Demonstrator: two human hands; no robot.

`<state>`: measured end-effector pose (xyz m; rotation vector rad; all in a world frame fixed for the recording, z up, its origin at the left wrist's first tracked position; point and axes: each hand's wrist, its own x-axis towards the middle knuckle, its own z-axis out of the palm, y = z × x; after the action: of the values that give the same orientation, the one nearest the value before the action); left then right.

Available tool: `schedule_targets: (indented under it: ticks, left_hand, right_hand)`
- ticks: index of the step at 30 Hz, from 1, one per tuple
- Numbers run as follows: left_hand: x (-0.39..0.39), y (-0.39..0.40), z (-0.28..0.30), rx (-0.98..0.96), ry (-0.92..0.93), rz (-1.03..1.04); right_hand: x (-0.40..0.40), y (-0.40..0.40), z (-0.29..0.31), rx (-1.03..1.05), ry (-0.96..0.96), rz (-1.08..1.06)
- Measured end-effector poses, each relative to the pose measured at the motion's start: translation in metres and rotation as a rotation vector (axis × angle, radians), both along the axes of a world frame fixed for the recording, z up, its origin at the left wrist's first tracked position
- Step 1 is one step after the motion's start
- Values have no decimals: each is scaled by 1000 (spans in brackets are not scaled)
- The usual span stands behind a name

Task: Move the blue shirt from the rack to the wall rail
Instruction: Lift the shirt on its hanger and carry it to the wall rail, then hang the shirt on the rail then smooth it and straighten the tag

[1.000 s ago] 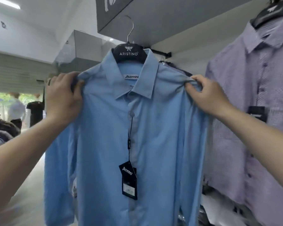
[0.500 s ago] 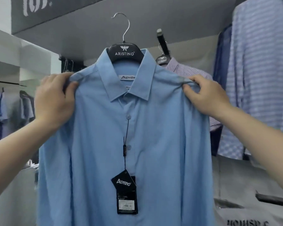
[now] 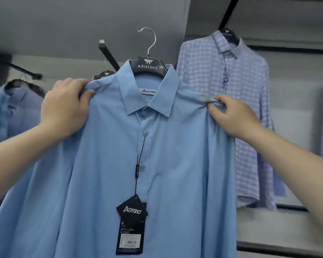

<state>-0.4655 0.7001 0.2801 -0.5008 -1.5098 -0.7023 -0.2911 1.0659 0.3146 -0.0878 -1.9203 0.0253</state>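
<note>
The blue shirt [image 3: 175, 164] hangs on a black hanger [image 3: 148, 67] with a silver hook that is free in the air, hooked on nothing. I hold it up in front of me by both shoulders. My left hand [image 3: 63, 107] grips the left shoulder and my right hand [image 3: 233, 116] pinches the right shoulder seam. A black price tag [image 3: 131, 224] dangles from a button on a cord. A black wall rail arm [image 3: 108, 54] sticks out just behind and left of the hanger hook, and another hanger hangs on it.
A checked lilac shirt [image 3: 231, 108] hangs on the wall to the right under a black bar [image 3: 227, 13]. More bluish shirts [image 3: 17, 108] hang at the left on another rail arm [image 3: 22, 71]. A grey bulkhead runs overhead. A dark shelf edge [image 3: 287, 246] lies at the lower right.
I have carried the shirt rightward along the wall display; the background has shifted from the shop opening to the wall rails. Both hands keep the same grip on the shoulders.
</note>
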Motion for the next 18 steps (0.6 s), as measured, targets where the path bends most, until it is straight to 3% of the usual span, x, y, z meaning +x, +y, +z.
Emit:
schedule_targets:
  ticks: [8,18]
  left_hand:
    - [11,116,43,20,-43,-106]
    - [16,190,89,-51,1,-227]
  right_hand:
    - [35,95,33,-3,38,-168]
    - [55,162,62,-29,59,-318]
